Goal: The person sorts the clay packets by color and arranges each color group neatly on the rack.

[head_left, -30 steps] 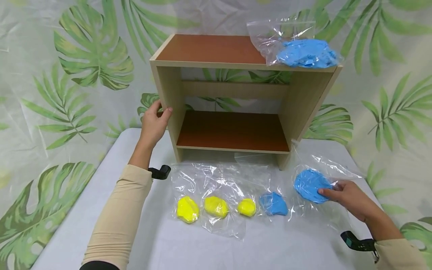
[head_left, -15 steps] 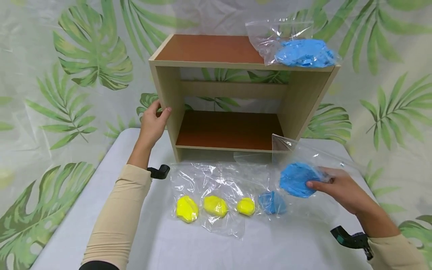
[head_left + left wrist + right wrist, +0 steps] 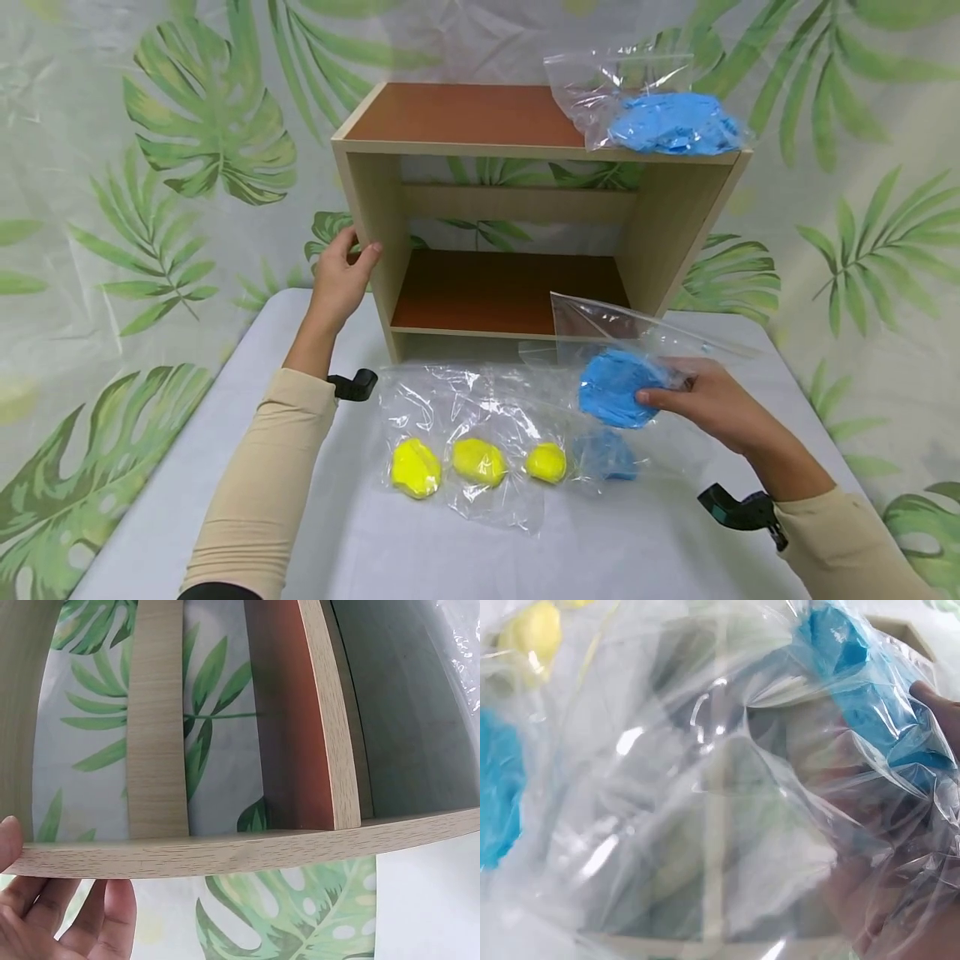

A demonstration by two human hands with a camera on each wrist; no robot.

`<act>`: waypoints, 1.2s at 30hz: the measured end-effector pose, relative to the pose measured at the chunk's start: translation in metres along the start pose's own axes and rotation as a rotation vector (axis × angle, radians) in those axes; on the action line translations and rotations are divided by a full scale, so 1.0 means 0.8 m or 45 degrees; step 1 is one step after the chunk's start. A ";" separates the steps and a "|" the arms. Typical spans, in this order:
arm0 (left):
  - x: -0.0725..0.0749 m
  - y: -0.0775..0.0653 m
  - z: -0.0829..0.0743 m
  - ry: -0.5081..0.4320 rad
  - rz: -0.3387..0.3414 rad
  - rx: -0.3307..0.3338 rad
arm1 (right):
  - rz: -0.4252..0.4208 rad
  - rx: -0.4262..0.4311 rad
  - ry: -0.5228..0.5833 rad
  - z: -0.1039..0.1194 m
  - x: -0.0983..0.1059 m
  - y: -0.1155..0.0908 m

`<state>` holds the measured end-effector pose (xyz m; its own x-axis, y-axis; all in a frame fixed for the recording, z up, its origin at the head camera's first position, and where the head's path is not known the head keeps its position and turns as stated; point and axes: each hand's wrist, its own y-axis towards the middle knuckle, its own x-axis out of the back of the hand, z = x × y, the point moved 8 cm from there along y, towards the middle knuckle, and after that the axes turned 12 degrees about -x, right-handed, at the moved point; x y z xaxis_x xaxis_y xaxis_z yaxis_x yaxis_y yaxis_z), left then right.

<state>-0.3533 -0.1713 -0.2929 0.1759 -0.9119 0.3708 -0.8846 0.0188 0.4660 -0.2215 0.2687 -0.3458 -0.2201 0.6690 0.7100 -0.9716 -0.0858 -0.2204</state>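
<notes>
My right hand [image 3: 720,400] pinches a clear zip bag holding a flattened blue clay-like lump [image 3: 617,387], thumb across the lump's right edge. The bag hangs in front of the shelf's lower right part and overlaps a smaller bagged blue lump [image 3: 613,457] on the table. In the right wrist view, crumpled plastic covers much of that hand. My left hand [image 3: 341,279] grips the left side panel of a small wooden shelf [image 3: 457,117]. The left wrist view shows the panel [image 3: 187,856] between thumb and fingers.
Bagged yellow lumps, a left one [image 3: 416,468], a middle one [image 3: 478,461] and a right one [image 3: 546,462], lie in a row before the shelf. Another bag of blue material [image 3: 671,123] sits on the shelf top's right end. A white cloth [image 3: 420,558] covers the table.
My right hand has carried the bagged blue lump leftward and slightly up, from the table's right side to before the shelf. The left hand stays on the shelf's side panel.
</notes>
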 end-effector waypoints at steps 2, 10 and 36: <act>0.000 0.000 0.001 -0.008 0.003 0.006 | 0.007 0.015 0.002 0.011 -0.002 0.002; 0.001 0.000 0.001 0.032 -0.006 0.035 | 0.016 0.150 -0.036 0.058 -0.007 0.005; 0.004 0.002 0.000 0.044 0.028 0.015 | -0.210 0.293 -0.013 0.160 0.064 -0.004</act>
<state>-0.3542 -0.1741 -0.2908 0.1711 -0.8966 0.4084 -0.8934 0.0336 0.4480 -0.2409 0.2086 -0.2235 -0.0575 0.6805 0.7305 -0.9882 -0.1427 0.0551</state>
